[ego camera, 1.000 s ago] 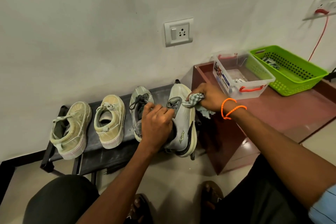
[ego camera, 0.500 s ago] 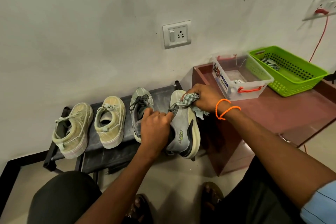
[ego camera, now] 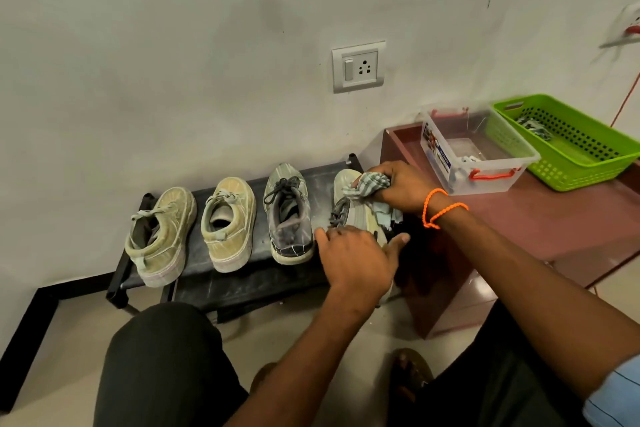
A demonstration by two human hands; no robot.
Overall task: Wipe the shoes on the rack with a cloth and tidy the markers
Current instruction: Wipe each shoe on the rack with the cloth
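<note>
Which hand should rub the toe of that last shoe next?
The right hand. It already grips the cloth, bunched against the toe of the rightmost shoe. The left hand lies lower over the shoe's heel end with no cloth, so it looks better suited to steadying.

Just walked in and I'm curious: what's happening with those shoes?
A person is cleaning shoes on a low black rack. The right hand presses a checked cloth onto the rightmost sneaker, near its toe, while the left hand rests over its heel end. Three other shoes sit untouched alongside.
</note>
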